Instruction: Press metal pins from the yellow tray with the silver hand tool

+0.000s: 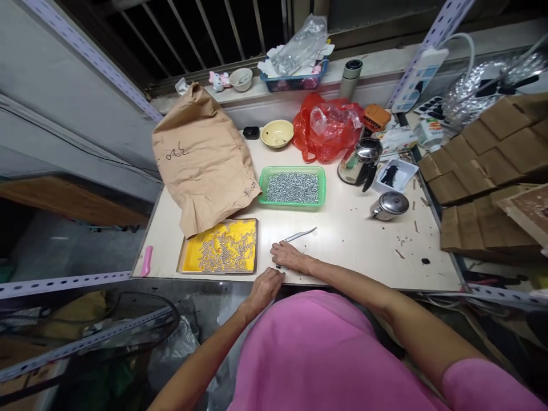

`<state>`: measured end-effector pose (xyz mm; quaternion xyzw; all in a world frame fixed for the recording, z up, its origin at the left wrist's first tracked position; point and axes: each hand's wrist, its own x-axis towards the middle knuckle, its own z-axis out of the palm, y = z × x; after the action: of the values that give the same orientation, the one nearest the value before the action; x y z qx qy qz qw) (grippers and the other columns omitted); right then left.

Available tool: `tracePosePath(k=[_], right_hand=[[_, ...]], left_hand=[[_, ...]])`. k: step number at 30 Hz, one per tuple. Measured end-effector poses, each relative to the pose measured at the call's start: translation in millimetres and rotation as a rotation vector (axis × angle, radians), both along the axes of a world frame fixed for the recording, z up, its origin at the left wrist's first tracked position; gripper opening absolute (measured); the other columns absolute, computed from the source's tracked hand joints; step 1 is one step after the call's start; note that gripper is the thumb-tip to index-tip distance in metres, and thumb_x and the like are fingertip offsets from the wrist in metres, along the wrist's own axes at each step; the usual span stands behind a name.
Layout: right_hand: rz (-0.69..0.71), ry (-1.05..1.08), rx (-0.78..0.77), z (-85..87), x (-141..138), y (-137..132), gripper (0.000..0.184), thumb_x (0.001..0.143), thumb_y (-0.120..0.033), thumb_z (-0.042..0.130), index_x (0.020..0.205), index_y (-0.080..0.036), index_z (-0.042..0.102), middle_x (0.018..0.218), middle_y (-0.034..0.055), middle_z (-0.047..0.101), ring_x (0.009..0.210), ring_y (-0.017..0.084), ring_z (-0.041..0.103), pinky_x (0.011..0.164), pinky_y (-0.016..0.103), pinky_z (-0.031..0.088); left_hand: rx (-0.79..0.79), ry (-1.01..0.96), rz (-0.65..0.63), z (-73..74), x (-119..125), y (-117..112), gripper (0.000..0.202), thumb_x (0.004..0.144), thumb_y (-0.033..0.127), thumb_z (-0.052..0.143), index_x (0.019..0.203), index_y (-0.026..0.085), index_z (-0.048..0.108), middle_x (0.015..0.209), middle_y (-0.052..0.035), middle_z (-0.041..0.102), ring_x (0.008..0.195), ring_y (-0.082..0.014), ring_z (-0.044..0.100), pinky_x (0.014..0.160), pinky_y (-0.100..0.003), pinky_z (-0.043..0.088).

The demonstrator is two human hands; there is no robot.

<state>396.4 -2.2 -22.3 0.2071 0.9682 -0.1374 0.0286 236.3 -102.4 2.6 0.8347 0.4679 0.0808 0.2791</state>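
At the table's front edge my left hand [266,286] is closed, its fingertips drawn together beside a small dark item whose kind is too small to name. Just beyond it my right hand [291,258] is bent over the tabletop, fingers curled down close to the left fingertips; what they pinch is hidden. Slim metal tweezers [301,234] reach out from the far side of my right hand, and I cannot tell whether it grips them. To the left is a yellow-bottomed tray [256,251] with small metal pins [214,255] scattered in it.
Beyond my hands stands a green basket [322,188] of small metal pieces. A brown paper bag [205,160] overlaps the tray. A glass pot [359,160], a steel lidded pot [390,205], a red plastic bag [327,131] and cardboard boxes [488,148] stand right. A pink strip [146,261] lies left.
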Motion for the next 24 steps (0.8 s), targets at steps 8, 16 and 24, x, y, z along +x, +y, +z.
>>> tracePosePath(k=[8, 16, 24], right_hand=[[-0.221, 0.148, 0.012, 19.2, -0.5, 6.2, 0.026, 0.099, -0.015, 0.037, 0.098, -0.016, 0.062, 0.093, 0.0085, 0.063, 0.09, 0.021, 0.05, 0.079, 0.033, 0.033], [-0.895, 0.438, 0.24, 117.3, 20.3, 69.1, 0.034, 0.095, -0.024, 0.047, 0.128, -0.016, 0.05, 0.125, 0.0155, 0.054, 0.112, 0.03, 0.046, 0.091, 0.038, 0.033], [-0.951, 0.196, -0.101, 44.3, 43.0, -24.0, 0.018, 0.092, -0.014, 0.051, 0.104, -0.019, 0.064, 0.103, 0.0078, 0.063, 0.093, 0.021, 0.059, 0.081, 0.032, 0.042]], left_hand=[[0.142, 0.201, 0.565, 0.0, -71.9, 53.4, 0.028, 0.094, 0.024, 0.042, 0.101, 0.019, 0.069, 0.093, -0.0091, 0.064, 0.094, -0.0216, 0.057, 0.087, -0.034, 0.045], [0.094, 0.384, 0.526, -2.2, -71.6, 119.9, 0.032, 0.093, 0.023, 0.04, 0.089, 0.016, 0.071, 0.091, -0.0105, 0.062, 0.091, -0.0212, 0.055, 0.076, -0.03, 0.041], [-0.02, 0.607, 0.439, -4.0, -60.5, 154.1, 0.031, 0.09, 0.016, 0.039, 0.081, 0.014, 0.069, 0.095, -0.0119, 0.061, 0.093, -0.0221, 0.055, 0.067, -0.028, 0.039]])
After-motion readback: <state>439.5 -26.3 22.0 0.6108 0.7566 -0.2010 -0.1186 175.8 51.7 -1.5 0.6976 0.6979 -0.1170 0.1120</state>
